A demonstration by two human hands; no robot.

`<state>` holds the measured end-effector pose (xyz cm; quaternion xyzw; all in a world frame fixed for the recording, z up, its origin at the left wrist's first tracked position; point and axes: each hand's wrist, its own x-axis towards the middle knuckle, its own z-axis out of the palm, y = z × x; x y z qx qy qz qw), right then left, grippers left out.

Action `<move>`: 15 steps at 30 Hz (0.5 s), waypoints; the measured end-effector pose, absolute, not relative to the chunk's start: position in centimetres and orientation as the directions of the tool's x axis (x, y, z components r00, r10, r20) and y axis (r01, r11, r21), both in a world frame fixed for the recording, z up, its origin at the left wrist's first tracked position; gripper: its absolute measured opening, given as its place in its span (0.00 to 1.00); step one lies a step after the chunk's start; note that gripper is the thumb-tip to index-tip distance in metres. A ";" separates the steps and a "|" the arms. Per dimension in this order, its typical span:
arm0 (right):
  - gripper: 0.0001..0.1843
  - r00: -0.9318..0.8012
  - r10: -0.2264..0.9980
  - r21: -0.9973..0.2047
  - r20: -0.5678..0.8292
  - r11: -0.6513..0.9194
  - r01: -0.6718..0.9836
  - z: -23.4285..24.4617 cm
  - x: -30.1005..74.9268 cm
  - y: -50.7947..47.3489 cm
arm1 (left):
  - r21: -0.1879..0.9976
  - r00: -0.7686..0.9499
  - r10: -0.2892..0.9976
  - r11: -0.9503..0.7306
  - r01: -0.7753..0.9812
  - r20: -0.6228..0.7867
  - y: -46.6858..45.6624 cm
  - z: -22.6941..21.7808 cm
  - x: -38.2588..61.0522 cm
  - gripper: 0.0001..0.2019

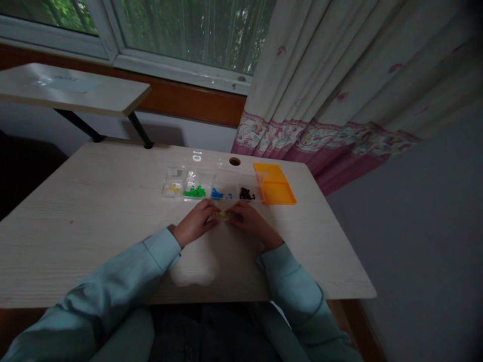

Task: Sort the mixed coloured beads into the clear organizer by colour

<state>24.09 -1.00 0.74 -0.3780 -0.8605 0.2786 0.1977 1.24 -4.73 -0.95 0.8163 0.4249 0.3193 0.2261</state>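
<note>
Both hands rest on the pale wooden table [94, 221] and meet over a small yellowish piece [222, 215]. My left hand [196, 221] pinches its left end with curled fingers. My right hand [247, 221] grips its right end the same way. Just beyond the hands stands a row of clear boxes: one with yellow bits [173, 189], one with green bits [195, 191], one with blue bits [217, 193] and one with dark brown bits [246, 193]. What the held piece is exactly I cannot make out in the dim light.
An orange tray [275, 188] lies right of the boxes. A round cable hole [234, 161] sits behind them. A second table [71, 90] stands at the back left under the window. A patterned curtain [339, 90] hangs at the right.
</note>
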 end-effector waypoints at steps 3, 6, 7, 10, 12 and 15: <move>0.11 -0.635 0.760 -0.619 0.139 0.567 0.543 0.7 23.8 -1.1 | 0.584 0.432 0.841 -0.538 0.609 0.324 -5.0 -1.1 1.6 0.15; 0.09 -0.633 0.761 -0.623 0.141 0.565 0.541 0.6 23.6 -1.1 | 0.555 0.415 0.856 -0.516 0.653 0.307 -5.0 -1.3 1.9 0.14; 0.09 -0.630 0.764 -0.627 0.141 0.561 0.540 0.6 23.6 -1.2 | 0.554 0.410 0.860 -0.510 0.658 0.304 -4.9 -1.3 2.0 0.13; 0.07 -0.614 0.777 -0.636 0.137 0.545 0.547 0.5 23.4 -1.3 | 0.569 0.411 0.862 -0.505 0.649 0.297 -4.5 -1.4 2.3 0.10; 0.05 -0.602 0.787 -0.636 0.136 0.535 0.555 0.5 23.4 -1.3 | 0.591 0.409 0.864 -0.500 0.633 0.293 -4.3 -1.4 2.4 0.08; 0.04 -0.588 0.794 -0.627 0.156 0.540 0.562 0.3 23.3 -1.3 | 0.623 0.397 0.871 -0.487 0.612 0.291 -4.2 -1.4 2.3 0.06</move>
